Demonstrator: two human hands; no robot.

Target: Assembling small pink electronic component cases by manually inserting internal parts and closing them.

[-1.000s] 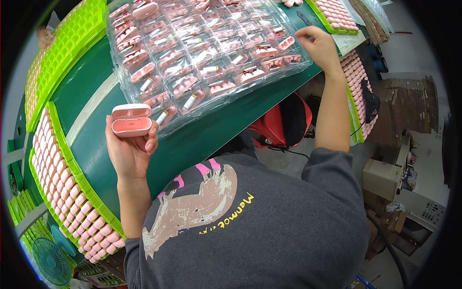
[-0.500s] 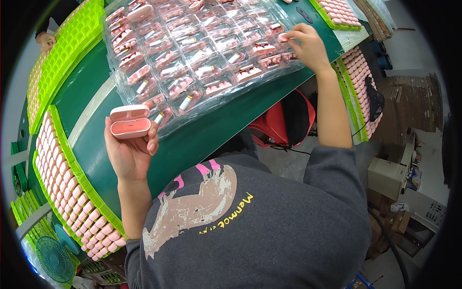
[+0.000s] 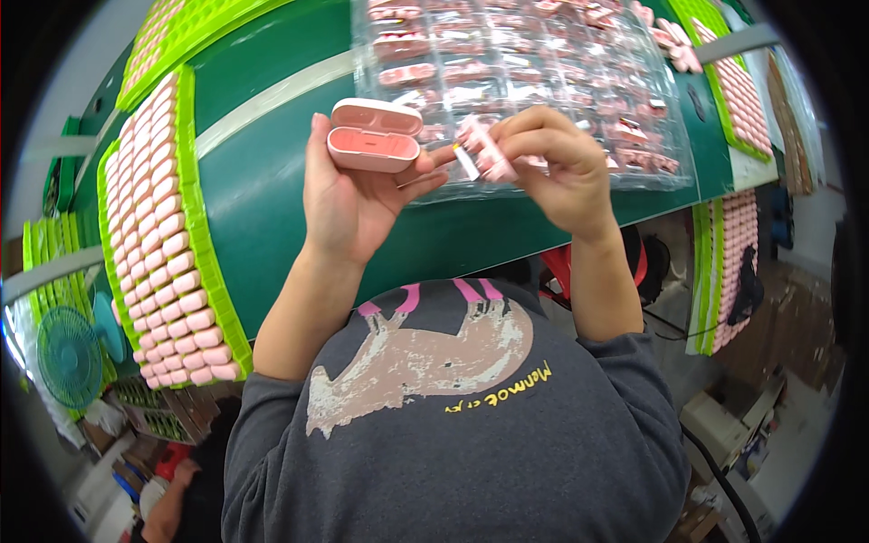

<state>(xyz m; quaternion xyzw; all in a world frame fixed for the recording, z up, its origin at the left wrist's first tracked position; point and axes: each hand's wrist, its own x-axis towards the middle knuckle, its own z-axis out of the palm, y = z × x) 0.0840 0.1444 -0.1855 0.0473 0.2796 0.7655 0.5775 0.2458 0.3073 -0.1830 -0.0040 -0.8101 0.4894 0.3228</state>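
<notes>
In my left hand lies a pink earbud charging case, its lid up and its inside facing me; the fingers are curled around its lower side. My right hand pinches a pink inner case part with a small white cylindrical battery hanging at its left. The part is just right of the case, apart from it, and near the left fingertips. Behind both hands, a clear plastic compartment tray holds many similar pink parts with batteries.
Left on the green table is a lime-green tray filled with pink case pieces; another lime tray stands beyond. At right are more lime trays and loose pink pieces. A red bag hangs below the table edge. Another person's arm shows lower left.
My right hand has come from the far right of the clear tray to beside the case, now holding the inner part. The view has shifted left; the left hand still holds the case.
</notes>
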